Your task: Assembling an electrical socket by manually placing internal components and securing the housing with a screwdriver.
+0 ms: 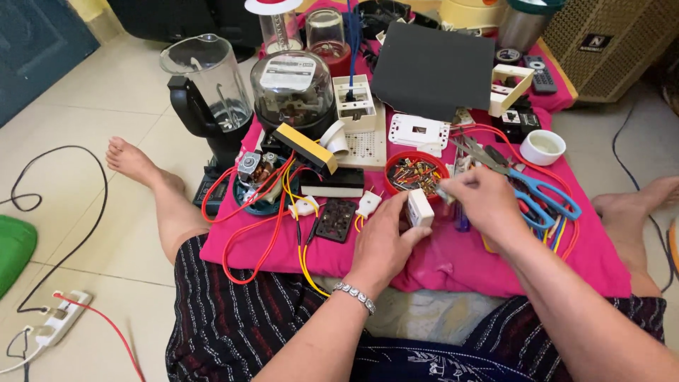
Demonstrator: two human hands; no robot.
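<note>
My left hand [385, 237] grips a small white boxy electrical part [420, 208] over the pink cloth [453, 262]. My right hand [484, 201] is just to its right, fingers pinched on something small and metallic at the edge of a red round dish [392, 164] filled with screws and small parts. What exactly the right fingers pinch is too small to tell. A silver bracelet sits on my left wrist. Blue-handled scissors [541, 192] lie right behind my right hand.
On the cloth lie red and yellow wires [265, 226], a black socket plate [336, 219], a white plug [368, 204], a yellow-and-black tool [305, 147], an electricity meter [292, 88], white switch plates [419, 132], a white cup [542, 147]. A blender [205, 95] stands at left; a power strip [60, 318] lies on the floor.
</note>
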